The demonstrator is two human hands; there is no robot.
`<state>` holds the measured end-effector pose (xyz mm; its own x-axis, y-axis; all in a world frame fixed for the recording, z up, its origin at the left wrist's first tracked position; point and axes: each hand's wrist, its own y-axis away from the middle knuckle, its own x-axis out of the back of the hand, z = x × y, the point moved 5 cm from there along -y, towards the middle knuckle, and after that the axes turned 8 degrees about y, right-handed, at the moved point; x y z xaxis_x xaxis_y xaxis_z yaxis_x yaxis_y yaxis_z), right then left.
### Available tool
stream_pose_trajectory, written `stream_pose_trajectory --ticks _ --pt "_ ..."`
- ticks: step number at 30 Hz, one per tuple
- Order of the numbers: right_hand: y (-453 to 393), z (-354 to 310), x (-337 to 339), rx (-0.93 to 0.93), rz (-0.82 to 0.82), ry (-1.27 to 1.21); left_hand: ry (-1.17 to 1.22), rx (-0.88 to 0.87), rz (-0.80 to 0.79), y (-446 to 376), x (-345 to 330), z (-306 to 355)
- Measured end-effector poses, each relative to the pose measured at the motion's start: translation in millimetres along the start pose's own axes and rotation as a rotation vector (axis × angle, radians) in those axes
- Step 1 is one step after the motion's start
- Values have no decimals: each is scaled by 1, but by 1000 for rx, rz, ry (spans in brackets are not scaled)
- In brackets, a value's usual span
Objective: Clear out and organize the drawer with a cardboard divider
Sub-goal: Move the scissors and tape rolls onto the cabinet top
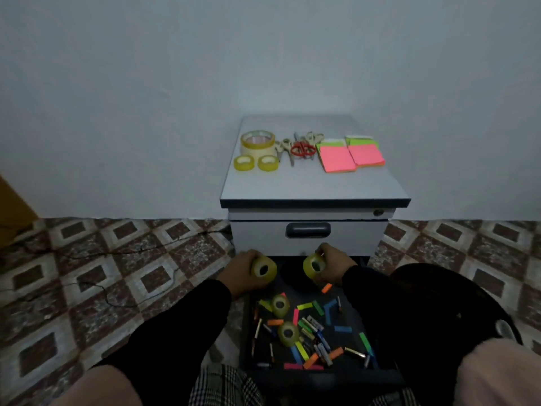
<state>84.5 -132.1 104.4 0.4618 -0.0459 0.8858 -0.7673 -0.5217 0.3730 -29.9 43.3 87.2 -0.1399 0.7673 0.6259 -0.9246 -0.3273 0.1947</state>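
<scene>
The dark drawer (355,320) is pulled out toward me from the white cabinet (307,238). My left hand (243,269) grips a yellow tape roll (264,268) above the drawer's far left corner. My right hand (332,266) grips another yellow tape roll (312,265) above the far middle. Inside the drawer lie two more tape rolls (280,305) (288,334), several batteries (317,341) and several coloured sticky strips (306,306). No cardboard divider is in view.
On the cabinet top (307,186) sit a large tape roll (257,142), two small tape rolls (256,163), scissors (298,148) and pink and green sticky note pads (351,155). Patterned floor tiles, a thin cable (117,300) on the left.
</scene>
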Motion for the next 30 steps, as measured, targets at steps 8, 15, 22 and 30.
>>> stream_pose_trajectory --ticks 8,15,22,30 --pt "-1 -51 75 109 144 42 38 -103 142 -8 69 50" --pt "-20 -82 120 154 205 3 -42 -169 266 -34 109 68" --pt "-46 -99 129 142 245 79 -144 -77 370 -63 125 67" --pt "-60 -101 126 190 474 58 -224 -151 534 -70 128 70"
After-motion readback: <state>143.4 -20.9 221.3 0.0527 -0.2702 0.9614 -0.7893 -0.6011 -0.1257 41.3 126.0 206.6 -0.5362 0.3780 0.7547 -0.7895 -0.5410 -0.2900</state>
